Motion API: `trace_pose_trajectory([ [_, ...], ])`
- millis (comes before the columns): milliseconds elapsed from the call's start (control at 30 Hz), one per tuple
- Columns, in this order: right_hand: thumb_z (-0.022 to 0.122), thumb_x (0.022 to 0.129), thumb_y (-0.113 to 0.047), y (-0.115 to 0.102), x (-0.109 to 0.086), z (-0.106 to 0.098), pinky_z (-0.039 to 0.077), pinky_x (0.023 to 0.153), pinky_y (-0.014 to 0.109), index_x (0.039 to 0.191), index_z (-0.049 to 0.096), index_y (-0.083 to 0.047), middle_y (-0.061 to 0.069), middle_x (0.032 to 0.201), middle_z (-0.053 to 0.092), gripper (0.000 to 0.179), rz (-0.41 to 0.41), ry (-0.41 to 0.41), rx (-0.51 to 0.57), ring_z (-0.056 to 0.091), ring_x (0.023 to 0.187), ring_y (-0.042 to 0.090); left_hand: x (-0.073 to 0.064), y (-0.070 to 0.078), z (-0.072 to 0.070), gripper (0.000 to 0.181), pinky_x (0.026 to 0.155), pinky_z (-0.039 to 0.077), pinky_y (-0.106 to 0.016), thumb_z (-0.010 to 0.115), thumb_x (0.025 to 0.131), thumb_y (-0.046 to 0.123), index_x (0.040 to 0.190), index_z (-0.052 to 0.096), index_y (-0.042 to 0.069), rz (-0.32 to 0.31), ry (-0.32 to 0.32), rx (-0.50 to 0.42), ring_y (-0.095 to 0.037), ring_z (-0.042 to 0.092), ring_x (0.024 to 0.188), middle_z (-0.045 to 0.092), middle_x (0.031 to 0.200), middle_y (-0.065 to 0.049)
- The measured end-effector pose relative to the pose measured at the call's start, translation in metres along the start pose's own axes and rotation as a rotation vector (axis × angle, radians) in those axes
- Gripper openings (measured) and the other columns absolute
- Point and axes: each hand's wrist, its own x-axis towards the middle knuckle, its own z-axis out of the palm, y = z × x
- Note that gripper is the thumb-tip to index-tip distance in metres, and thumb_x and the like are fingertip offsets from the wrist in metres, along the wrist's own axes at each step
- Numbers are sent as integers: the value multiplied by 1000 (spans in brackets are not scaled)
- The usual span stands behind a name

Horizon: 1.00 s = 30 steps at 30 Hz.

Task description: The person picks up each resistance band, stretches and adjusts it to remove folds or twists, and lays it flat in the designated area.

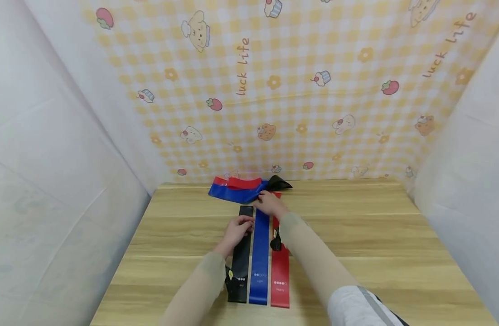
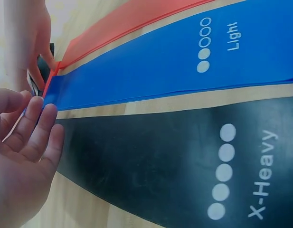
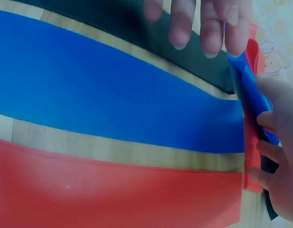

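Note:
Three flat resistance bands lie side by side lengthwise on the table: black (image 1: 242, 253) marked X-Heavy, blue (image 1: 259, 253) marked Light, and red (image 1: 280, 267). Across their far ends lies a loose crosswise bundle, with a blue band (image 1: 229, 194), a folded red band (image 1: 245, 183) and a black piece (image 1: 278, 183). My right hand (image 1: 270, 203) grips this bundle, fingers bent over its blue and red layers (image 3: 250, 142). My left hand (image 2: 23, 147) hovers by the far ends of the black and blue bands, fingers loosely bent; nothing shows in its grasp.
Black wrist-worn devices (image 1: 276, 240) partly cover the red and black bands. The wooden table (image 1: 355, 235) extends to both sides. A yellow checked cloth (image 1: 298, 104) hangs right behind the bundle, and white sheets (image 1: 57, 158) close off the left and right.

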Motion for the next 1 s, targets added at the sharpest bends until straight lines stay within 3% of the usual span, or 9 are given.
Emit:
trace_pose_trajectory([
  [67,51,100,-37,-2,1,-4,34,108,43,131,59,-1,15,144,45,49,-25,31,92,42,132,32,2,2,-1,24,74,53,-36,52,98,9,113,65,-6,-3,5,1,-27,65,88,68,102,-16],
  [200,50,102,-33,-10,1,-17,46,82,38,100,67,7,18,97,61,44,-98,82,276,58,92,34,5,8,-3,25,77,54,-38,52,99,8,116,64,-5,-16,9,-4,-25,64,90,66,106,-16],
  [300,48,102,-36,-19,-1,-29,45,79,38,99,67,5,14,89,63,45,-103,88,380,59,87,32,5,17,-6,27,80,54,-41,51,98,7,119,61,-9,-1,12,-30,-30,62,94,63,110,-22],
  [400,47,102,-42,-28,-5,-37,42,99,40,116,69,-4,8,120,64,46,-71,62,522,56,116,25,9,20,-9,30,77,54,-37,53,97,7,122,59,-9,34,42,-20,-31,61,95,60,116,-23],
  [467,45,102,-43,-32,-7,-39,37,105,46,119,68,-4,10,130,60,49,-55,25,662,51,124,27,11,22,-10,34,75,53,-37,55,96,6,126,56,-8,61,74,2,-35,61,93,57,123,-24],
  [567,43,104,-39,-42,-9,-41,34,106,51,124,64,0,13,132,58,49,-54,-41,878,53,122,31,17,20,-14,43,80,52,-40,60,94,9,133,50,-5,77,133,21,-37,60,98,50,135,-24],
  [733,42,104,-36,-57,-14,-46,33,105,56,137,50,1,17,136,54,50,-44,-128,1127,55,119,37,20,20,-19,53,97,43,-50,65,91,8,135,39,-6,83,255,-64,-43,49,121,41,137,-29],
  [867,43,104,-39,-67,-18,-48,36,103,55,144,44,-5,15,138,53,53,-34,-167,1223,57,118,35,20,17,-23,64,90,47,-49,66,90,9,140,29,-7,70,321,-113,-45,51,114,40,134,-31],
  [1000,43,104,-39,-75,-21,-49,39,102,53,147,40,-13,13,139,52,51,-33,-211,1309,55,120,36,19,15,-30,68,81,51,-42,64,94,18,147,28,-3,20,310,-135,-41,55,108,46,131,-29],
])
